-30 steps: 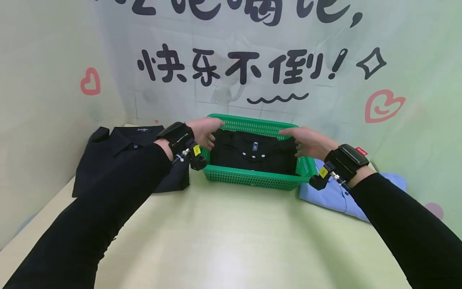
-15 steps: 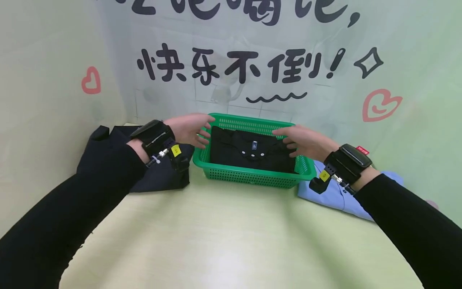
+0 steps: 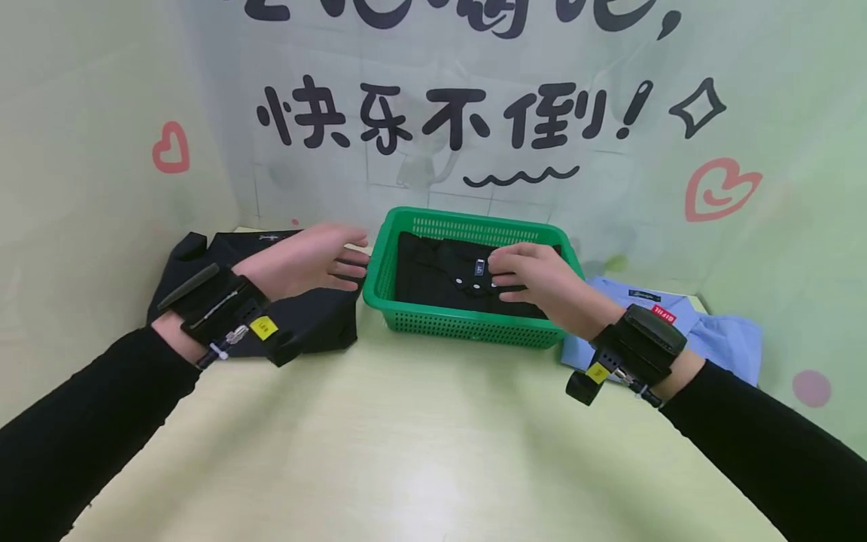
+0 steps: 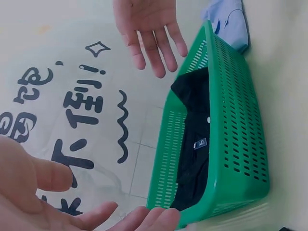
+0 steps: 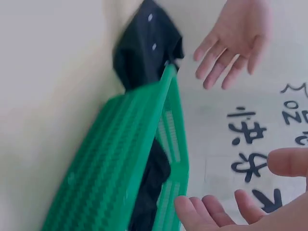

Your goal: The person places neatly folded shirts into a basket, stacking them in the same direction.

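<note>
My left hand (image 3: 308,260) hovers in front of the dark navy folded shirt (image 3: 325,324), near the left end of a green perforated basket (image 3: 474,329). Its fingers are spread and hold nothing. Over the basket's right part is my right hand (image 3: 542,286), fingers relaxed and nothing in them. A black folded shirt (image 3: 430,275) with white buttons and a small collar label lies inside the basket. In the left wrist view, both the left hand (image 4: 29,192) and the right hand (image 4: 149,29) stand apart from the black shirt.
A light blue folded shirt (image 3: 728,346) lies right of the basket, partly behind my right wrist. All stand on a pale table (image 3: 433,436). A printed wall sheet (image 3: 420,173) with black characters and pink hearts rises directly behind.
My left hand has moved left, away from the basket's left end to above the navy shirt. My right hand has shifted left and slightly down across the basket. The black shirt stays in the basket.
</note>
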`<state>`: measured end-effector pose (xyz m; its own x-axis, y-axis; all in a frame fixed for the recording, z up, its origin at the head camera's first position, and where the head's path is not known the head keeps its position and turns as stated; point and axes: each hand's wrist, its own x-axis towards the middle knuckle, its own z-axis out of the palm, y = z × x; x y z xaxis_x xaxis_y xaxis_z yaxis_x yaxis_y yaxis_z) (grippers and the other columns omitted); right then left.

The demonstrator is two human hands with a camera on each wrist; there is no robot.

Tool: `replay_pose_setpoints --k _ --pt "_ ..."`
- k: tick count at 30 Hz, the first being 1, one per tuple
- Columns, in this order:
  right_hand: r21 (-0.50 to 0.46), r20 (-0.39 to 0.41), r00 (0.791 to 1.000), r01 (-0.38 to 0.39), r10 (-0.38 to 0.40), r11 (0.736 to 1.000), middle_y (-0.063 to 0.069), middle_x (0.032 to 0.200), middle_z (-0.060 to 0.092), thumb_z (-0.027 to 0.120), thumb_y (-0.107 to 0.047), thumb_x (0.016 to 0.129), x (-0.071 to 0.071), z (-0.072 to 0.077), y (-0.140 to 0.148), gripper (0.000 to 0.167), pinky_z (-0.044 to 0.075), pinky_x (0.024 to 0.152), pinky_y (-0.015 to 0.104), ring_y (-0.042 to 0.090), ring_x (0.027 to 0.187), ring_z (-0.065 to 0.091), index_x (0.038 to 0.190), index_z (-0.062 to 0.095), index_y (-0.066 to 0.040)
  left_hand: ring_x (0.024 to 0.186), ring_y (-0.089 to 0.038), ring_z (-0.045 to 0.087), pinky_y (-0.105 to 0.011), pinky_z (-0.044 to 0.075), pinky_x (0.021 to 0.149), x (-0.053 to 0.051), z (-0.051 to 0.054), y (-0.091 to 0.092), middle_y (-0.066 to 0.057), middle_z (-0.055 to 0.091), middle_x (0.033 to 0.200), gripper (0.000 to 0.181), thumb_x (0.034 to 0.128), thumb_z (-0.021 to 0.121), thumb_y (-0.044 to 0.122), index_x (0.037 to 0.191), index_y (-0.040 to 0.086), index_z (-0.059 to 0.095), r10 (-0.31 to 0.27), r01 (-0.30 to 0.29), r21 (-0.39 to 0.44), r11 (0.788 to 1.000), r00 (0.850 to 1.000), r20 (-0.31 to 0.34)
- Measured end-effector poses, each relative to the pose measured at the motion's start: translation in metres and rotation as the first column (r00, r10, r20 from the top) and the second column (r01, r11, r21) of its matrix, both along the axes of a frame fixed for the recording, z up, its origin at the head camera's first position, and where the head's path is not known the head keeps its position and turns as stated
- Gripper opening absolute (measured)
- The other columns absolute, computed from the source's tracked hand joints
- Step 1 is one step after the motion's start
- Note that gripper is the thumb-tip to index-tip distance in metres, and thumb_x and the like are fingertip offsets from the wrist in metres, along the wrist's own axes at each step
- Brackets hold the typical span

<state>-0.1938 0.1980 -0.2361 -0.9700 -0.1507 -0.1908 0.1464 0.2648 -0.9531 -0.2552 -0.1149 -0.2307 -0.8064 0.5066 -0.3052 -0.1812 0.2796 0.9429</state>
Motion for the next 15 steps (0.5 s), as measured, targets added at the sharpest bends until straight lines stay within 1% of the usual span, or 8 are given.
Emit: replay_pose_setpoints --k 2,4,6,8,12,14,15 --pt "-0.066 -0.002 1.0 -0.01 0.01 0.998 0.017 0.134 0.049 0.053 -0.021 0.103 0.005 -0.005 -0.005 0.04 0.044 0.101 0.041 0.033 0.122 0.05 0.134 0.046 0.004 0.135 -0.041 0.035 -0.047 0.037 0.107 0.007 -0.004 -0.01 -0.027 0.03 0.15 0.055 0.1094 0.032 0.026 0.152 -0.005 0.015 0.014 -0.014 0.012 1.0 1.0 -0.02" --pt "-0.137 -0.001 1.0 -0.031 0.031 0.99 0.019 0.131 0.052 0.054 -0.019 0.103 0.01 -0.01 -0.009 0.038 0.045 0.101 0.041 0.035 0.121 0.051 0.132 0.048 0.005 0.135 -0.04 0.036 -0.046 0.037 0.107 0.014 -0.009 -0.022 -0.026 0.031 0.15 0.055 0.1092 0.033 0.026 0.151 -0.005 0.017 0.025 -0.024 0.031 0.999 0.999 -0.032" --pt "-0.208 0.0 0.998 -0.065 0.066 0.976 0.023 0.129 0.054 0.054 -0.016 0.103 0.017 -0.016 -0.012 0.036 0.045 0.1 0.042 0.04 0.121 0.052 0.129 0.05 0.008 0.135 -0.039 0.036 -0.046 0.036 0.108 0.021 -0.016 -0.033 -0.025 0.031 0.15 0.056 0.109 0.034 0.027 0.151 -0.005 0.017 0.031 -0.03 0.042 0.999 0.998 -0.045" --pt "-0.261 -0.001 0.994 -0.107 0.111 0.959 0.026 0.127 0.056 0.053 -0.015 0.103 0.023 -0.024 -0.013 0.035 0.045 0.1 0.043 0.041 0.119 0.054 0.127 0.052 0.01 0.136 -0.039 0.036 -0.046 0.035 0.109 0.026 -0.025 -0.046 -0.025 0.03 0.151 0.057 0.1089 0.035 0.028 0.152 -0.005 0.018 0.041 -0.039 0.032 0.999 0.997 -0.068" --pt "-0.347 -0.006 0.979 -0.192 0.203 0.918 0.027 0.124 0.058 0.051 -0.014 0.103 0.032 -0.041 -0.014 0.034 0.044 0.101 0.047 0.04 0.116 0.057 0.123 0.055 0.013 0.137 -0.041 0.033 -0.049 0.032 0.109 0.031 -0.047 -0.074 -0.027 0.027 0.152 0.064 0.1084 0.036 0.034 0.153 -0.005 0.013 0.049 -0.055 -0.039 0.998 0.99 -0.132" --pt "-0.381 0.009 0.972 -0.212 0.233 0.9 0.026 0.122 0.06 0.051 -0.014 0.103 0.035 -0.051 -0.014 0.033 0.044 0.101 0.048 0.039 0.115 0.058 0.122 0.056 0.013 0.139 -0.043 0.029 -0.052 0.03 0.11 0.03 -0.058 -0.09 -0.029 0.023 0.153 0.068 0.1077 0.036 0.037 0.153 -0.007 0.011 0.056 -0.072 -0.094 0.993 0.985 -0.163" --pt "-0.397 0.018 0.969 -0.22 0.247 0.891 0.026 0.122 0.06 0.051 -0.014 0.103 0.037 -0.055 -0.014 0.033 0.043 0.101 0.048 0.039 0.115 0.058 0.121 0.057 0.013 0.139 -0.045 0.027 -0.054 0.029 0.11 0.028 -0.063 -0.098 -0.03 0.022 0.153 0.07 0.1074 0.036 0.039 0.153 -0.008 0.01 0.068 -0.091 -0.126 0.988 0.982 -0.178"
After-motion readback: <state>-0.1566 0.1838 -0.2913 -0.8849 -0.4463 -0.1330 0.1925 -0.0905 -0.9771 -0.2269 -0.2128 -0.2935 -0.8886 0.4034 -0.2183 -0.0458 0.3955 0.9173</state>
